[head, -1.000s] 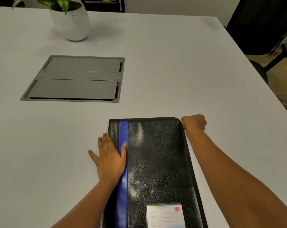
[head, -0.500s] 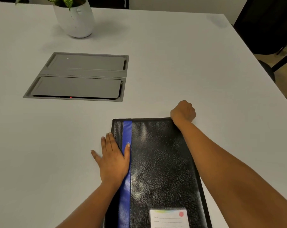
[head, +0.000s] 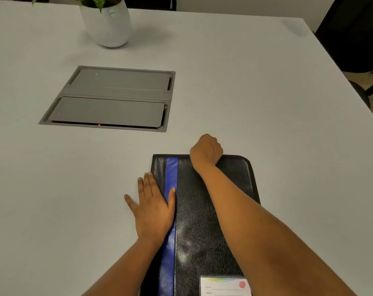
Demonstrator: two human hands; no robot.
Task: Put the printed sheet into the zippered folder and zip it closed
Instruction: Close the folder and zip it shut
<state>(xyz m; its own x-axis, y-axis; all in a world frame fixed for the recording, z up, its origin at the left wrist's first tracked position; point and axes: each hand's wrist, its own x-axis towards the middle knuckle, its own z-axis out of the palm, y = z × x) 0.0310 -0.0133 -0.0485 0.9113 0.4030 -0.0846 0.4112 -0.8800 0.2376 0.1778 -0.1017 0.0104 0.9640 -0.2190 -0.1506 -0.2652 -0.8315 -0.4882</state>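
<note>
A black zippered folder [head: 198, 221] with a blue stripe lies closed on the white table, its label card [head: 224, 285] near the bottom edge. My left hand [head: 153, 206] rests flat on the folder's left edge, fingers spread. My right hand [head: 207, 149] is closed into a fist at the folder's far edge, about the middle of it, pinching what appears to be the zipper pull, which is hidden by the fingers. The printed sheet is not visible.
A grey recessed cable hatch [head: 115, 99] is set in the table [head: 266, 92] beyond the folder. A white plant pot [head: 108, 24] stands at the far left. A dark chair [head: 356, 35] sits past the table's right edge.
My right hand has travelled leftward along the folder's far edge, from the far right corner to about the middle. My left hand has stayed flat on the left edge.
</note>
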